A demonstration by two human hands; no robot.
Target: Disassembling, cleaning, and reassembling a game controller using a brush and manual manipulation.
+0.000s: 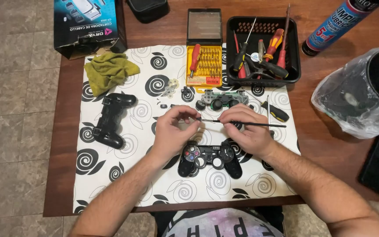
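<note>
Well into a controller teardown, by the look of it: front shell near, face up with empty stick holes; back shell left; circuit board with sticks far of the hands; small parts loose on the mat. Left hand pinched on something tiny at the tip of a thin brush, gripped by the right hand. Probably cleaning, reassembly left. Around: bit set, tool basket, green rag, spray can, bagged object right. Nothing blocking on the desk.
</note>
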